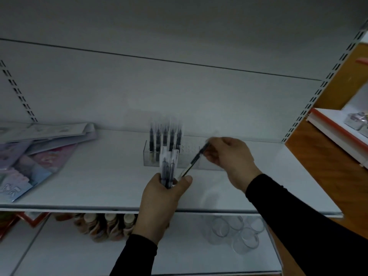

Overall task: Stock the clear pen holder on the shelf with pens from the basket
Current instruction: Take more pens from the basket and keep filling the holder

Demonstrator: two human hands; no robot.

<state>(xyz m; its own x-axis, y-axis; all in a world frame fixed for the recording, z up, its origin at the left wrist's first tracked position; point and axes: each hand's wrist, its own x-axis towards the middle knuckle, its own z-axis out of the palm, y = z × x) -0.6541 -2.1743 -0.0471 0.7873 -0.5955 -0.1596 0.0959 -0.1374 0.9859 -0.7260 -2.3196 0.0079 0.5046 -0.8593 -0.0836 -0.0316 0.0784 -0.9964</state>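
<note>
Above the smooth white shelf, left hand grips slim pens; right hand pinches one pen.

From my remote view I record two forearms entering from the lower edge, each covered by a long black sleeve. The left sleeve is plain, close-fitting, matte fabric, ending at the wrist in a simple straight cuff with no visible button, stitching or logo. The right sleeve is of the same black material, with faint soft creasing along its length and the same plain cuff. The left hand and right hand are bare: I see no gloves, rings, watch or bands. Low light and blur prevent finer detail of the weave.
</note>
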